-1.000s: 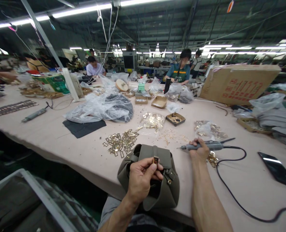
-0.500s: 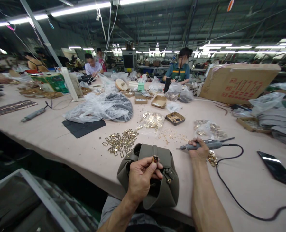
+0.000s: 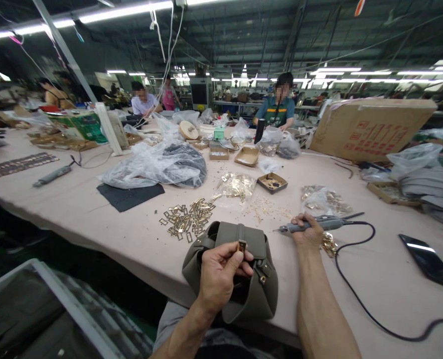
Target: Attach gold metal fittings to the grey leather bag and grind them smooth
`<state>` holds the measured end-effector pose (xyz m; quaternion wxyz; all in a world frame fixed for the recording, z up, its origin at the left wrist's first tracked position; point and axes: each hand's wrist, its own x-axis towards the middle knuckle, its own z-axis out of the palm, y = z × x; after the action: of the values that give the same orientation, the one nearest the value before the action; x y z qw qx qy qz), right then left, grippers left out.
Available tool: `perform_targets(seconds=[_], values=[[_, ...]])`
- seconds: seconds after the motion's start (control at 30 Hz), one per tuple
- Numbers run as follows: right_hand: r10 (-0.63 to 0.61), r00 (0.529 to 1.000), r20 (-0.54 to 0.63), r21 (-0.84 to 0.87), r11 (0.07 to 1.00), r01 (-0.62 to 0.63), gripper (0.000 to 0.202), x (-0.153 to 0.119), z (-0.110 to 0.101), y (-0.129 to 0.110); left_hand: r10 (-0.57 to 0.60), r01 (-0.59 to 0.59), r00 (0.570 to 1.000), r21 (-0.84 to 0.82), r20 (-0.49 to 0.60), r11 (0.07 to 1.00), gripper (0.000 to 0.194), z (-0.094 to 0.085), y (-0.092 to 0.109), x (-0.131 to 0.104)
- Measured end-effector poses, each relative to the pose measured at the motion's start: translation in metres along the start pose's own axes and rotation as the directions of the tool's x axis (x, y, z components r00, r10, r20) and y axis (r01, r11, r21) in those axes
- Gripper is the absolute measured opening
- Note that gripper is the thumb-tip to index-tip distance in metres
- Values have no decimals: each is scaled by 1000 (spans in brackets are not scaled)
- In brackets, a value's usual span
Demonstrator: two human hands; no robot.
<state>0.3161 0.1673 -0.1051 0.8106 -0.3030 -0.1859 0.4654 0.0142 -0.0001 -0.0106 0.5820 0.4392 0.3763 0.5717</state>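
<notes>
A grey-green handbag (image 3: 251, 299) sits at the table's front edge, its mouth towards me. My left hand (image 3: 221, 274) is closed over the bag's opening, thumb and fingers pinching a small gold metal clasp (image 3: 241, 245) below the flap (image 3: 239, 234). Whether the clasp is fixed to the strap is hidden by the fingers. My right hand (image 3: 308, 230) grips a grey corded electric screwdriver (image 3: 329, 223), which lies level just above the table to the right of the bag, its tip pointing left. A small heap of gold hardware (image 3: 329, 244) lies beside my right wrist.
Gold rectangular frames (image 3: 191, 219) lie loose beyond the bag. Bags of metal parts (image 3: 236, 187) and a small cardboard tray (image 3: 272, 183) stand farther back. The screwdriver's black cord (image 3: 343, 284) loops right, near a phone (image 3: 428, 259). A crate (image 3: 53, 289) stands lower left. Co-workers sit across the table.
Both hands, the handbag and the screwdriver stay practically in place. In the background a person in pink has shifted to the right.
</notes>
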Motion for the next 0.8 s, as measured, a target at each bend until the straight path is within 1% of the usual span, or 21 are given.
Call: perform_targets(seconds=[0.4,0.5,0.6,0.7,0.8], values=[[43,999,5,24,999,-43,33,1,-3,-1,-9,9,1000,-6,-12,1000,35,0,1,1],[23,1000,13,23,999,-23,36,1,0,-4,-18,18,1000,5,-13,1000,38,0,1,0],[-11,1000,22,8,1000,11,40,2,2,-4,-35,35,999,20,-5,999,42,-3,-3,3],[-50,998,38,-2,999,50,38,5,0,-3,-28,28,1000,28,4,999,46,-5,-7,8],[-73,997,31,-8,997,73,36,6,-2,-3,-7,7,1000,38,3,999,48,-6,-8,10]])
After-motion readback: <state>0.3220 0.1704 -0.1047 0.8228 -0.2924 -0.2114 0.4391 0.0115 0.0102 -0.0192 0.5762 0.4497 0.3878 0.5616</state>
